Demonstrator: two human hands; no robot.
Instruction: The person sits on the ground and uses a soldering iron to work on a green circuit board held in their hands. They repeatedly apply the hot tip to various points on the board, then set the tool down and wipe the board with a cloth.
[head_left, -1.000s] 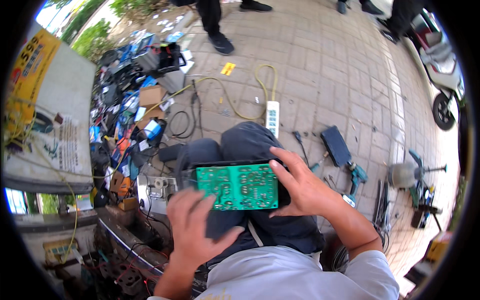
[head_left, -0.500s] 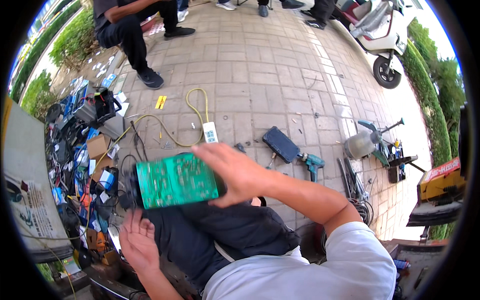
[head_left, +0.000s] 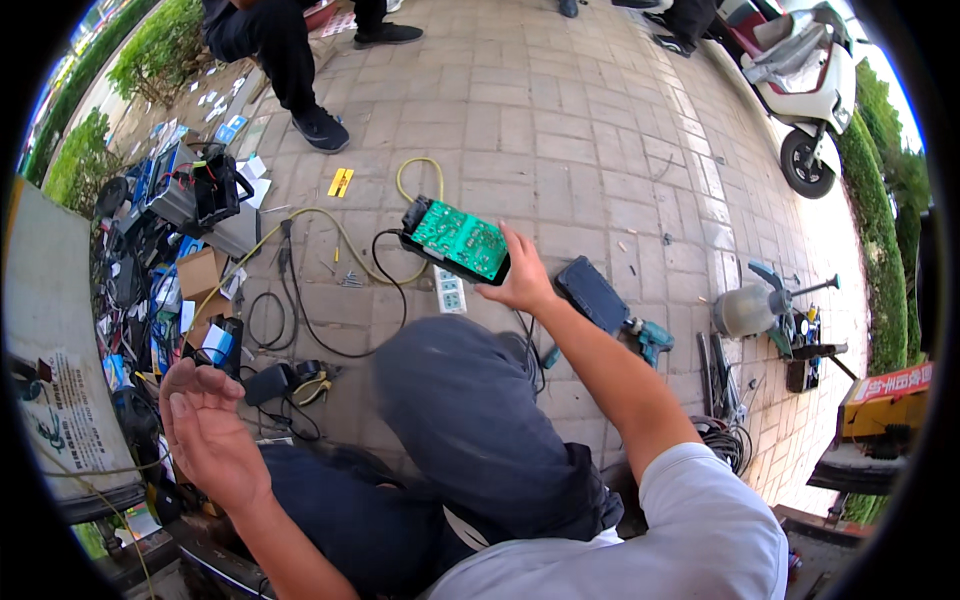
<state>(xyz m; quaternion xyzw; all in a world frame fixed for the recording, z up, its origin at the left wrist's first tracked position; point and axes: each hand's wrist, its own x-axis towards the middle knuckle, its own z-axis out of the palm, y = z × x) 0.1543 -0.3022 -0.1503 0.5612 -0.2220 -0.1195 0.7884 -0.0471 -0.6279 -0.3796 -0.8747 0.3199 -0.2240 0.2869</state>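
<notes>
My right hand [head_left: 516,270] grips the near right end of a black-cased device with its green circuit board [head_left: 462,240] facing up. The device is stretched out over the paving, above a white power strip [head_left: 450,290] that it partly covers. A black cord [head_left: 404,300] runs from its left side down to the ground. My left hand [head_left: 208,425] is raised at the left, palm up with the fingers loosely curled and nothing in it. Below it and to the right lie pliers with yellowish handles [head_left: 314,387] and a black adapter [head_left: 270,385].
A heap of electronic scrap [head_left: 150,290] lines the left side. To the right lie a black case [head_left: 592,294], a teal power drill [head_left: 652,340] and a pump sprayer [head_left: 750,310]. A scooter [head_left: 800,90] stands far right; another person's legs [head_left: 295,60] are at the far left.
My right hand has carried the circuit-board device away from my lap, forward and to the right. My left hand has moved left and up. The view has shifted, and my knee now shows.
</notes>
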